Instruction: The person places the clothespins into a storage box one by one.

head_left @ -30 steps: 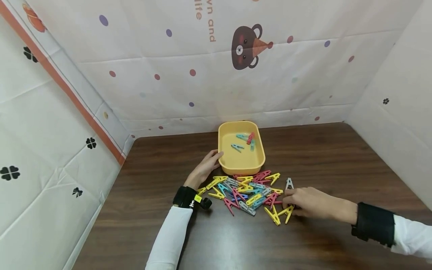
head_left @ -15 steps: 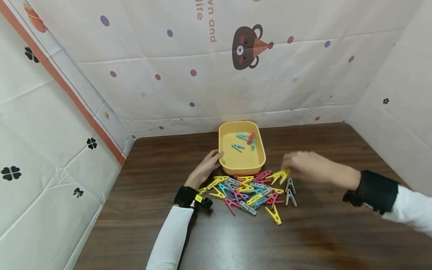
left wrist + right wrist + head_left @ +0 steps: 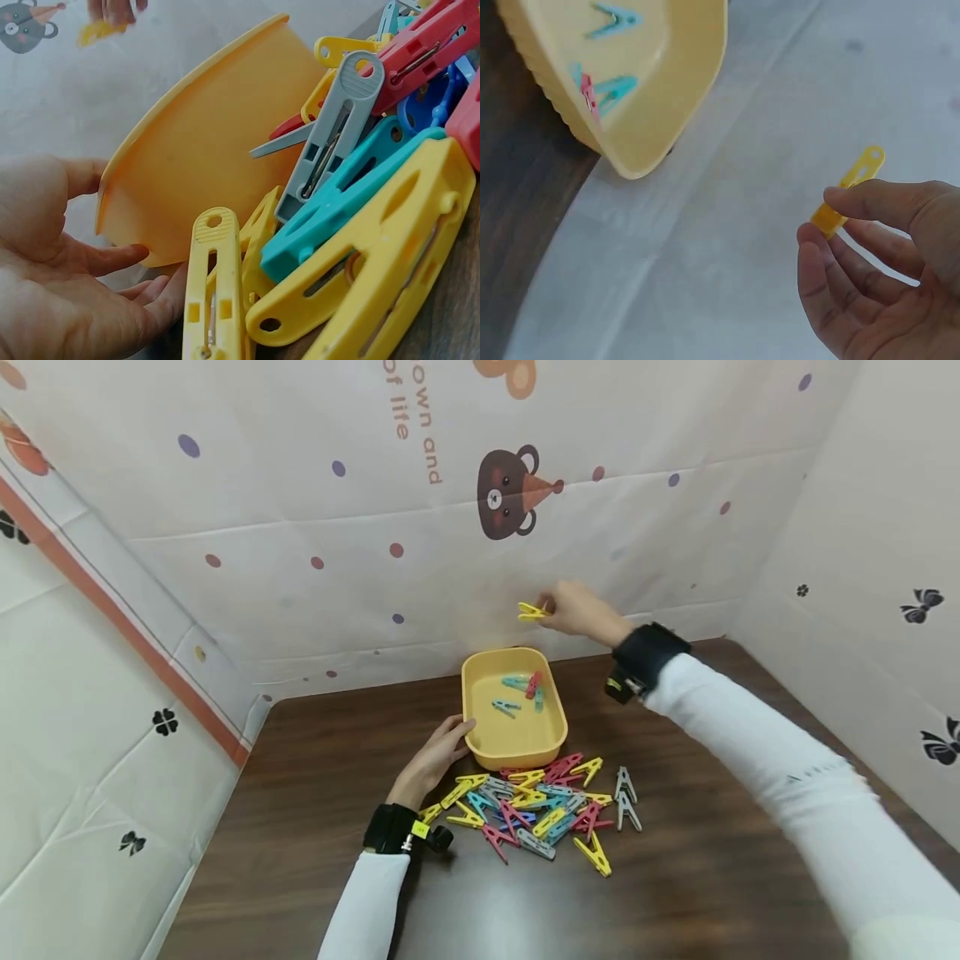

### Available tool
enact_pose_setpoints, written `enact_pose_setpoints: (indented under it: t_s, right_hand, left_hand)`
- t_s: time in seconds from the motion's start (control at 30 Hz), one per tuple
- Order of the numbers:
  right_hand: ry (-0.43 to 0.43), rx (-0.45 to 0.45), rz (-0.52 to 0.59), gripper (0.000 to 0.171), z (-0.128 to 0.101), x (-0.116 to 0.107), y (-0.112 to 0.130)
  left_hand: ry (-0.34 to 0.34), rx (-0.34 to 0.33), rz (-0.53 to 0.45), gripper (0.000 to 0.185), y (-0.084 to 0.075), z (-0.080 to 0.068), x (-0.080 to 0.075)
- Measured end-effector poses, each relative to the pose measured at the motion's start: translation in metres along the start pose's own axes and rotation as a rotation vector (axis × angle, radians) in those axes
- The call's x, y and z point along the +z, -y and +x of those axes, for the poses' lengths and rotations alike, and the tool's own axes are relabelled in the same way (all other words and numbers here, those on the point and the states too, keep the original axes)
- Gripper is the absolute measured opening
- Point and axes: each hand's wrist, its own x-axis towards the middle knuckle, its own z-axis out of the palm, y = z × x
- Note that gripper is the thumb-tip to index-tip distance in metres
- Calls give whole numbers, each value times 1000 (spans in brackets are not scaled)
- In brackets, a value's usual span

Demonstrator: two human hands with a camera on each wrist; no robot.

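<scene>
High over the back of the yellow tub (image 3: 513,752), my right hand (image 3: 581,612) pinches a yellow clothespin (image 3: 849,191) between thumb and fingertips. My left hand (image 3: 431,764) grips the tub's left side, its thumb at the rim and its other fingers against the outer wall (image 3: 202,135). Inside the tub lie several clothespins, teal ones and a red clothespin (image 3: 533,684). In front of it spreads a heap of yellow, red, grey, teal and blue clothespins; a yellow clothespin (image 3: 405,247) from this heap is close to the left wrist camera.
Two grey clothespins (image 3: 626,799) lie at the heap's right side, and a single yellow clothespin (image 3: 593,855) sits at its front. The dark wooden table (image 3: 300,827) ends at a white printed sheet (image 3: 322,610) behind the tub.
My right hand has picked a yellow clothespin from the heap's right side and carried it up and left, over the tub's far end. My left hand stays on the tub. The head view has shifted.
</scene>
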Motion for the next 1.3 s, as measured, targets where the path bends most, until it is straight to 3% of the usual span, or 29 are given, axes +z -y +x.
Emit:
enact_pose_setpoints:
  t_s: [0.13, 0.3, 0.37, 0.53, 0.67, 0.8, 0.93, 1.07, 1.2, 1.3]
  right_hand:
    - [-1, 124, 42, 23, 31, 22, -11]
    - [33, 284, 183, 8, 49, 58, -25]
    - [41, 307, 164, 16, 54, 73, -28]
    - [92, 285, 81, 42, 60, 98, -23]
    - [151, 284, 104, 48, 58, 110, -12]
    - [166, 284, 53, 35, 58, 120, -11]
    - [211, 321, -11, 8, 68, 138, -26]
    - [206, 327, -29, 8, 78, 164, -45]
    - [200, 308, 6, 11, 76, 158, -38]
    - [208, 263, 89, 20, 69, 131, -22]
  left_hand:
    - [5, 17, -8, 58, 1, -4, -5]
    - [13, 15, -9, 57, 0, 0, -4]
    - [20, 15, -8, 57, 0, 3, -3]
    - [28, 12, -15, 57, -2, 6, 0]
    - [31, 18, -23, 55, -4, 8, 1]
    - [25, 20, -25, 55, -5, 9, 2]
    - [12, -1, -29, 55, -2, 8, 1]
    - [5, -3, -34, 54, 1, 7, -1]
    - [2, 1, -40, 56, 2, 5, -4]
    - [6, 2, -41, 57, 2, 3, -6]
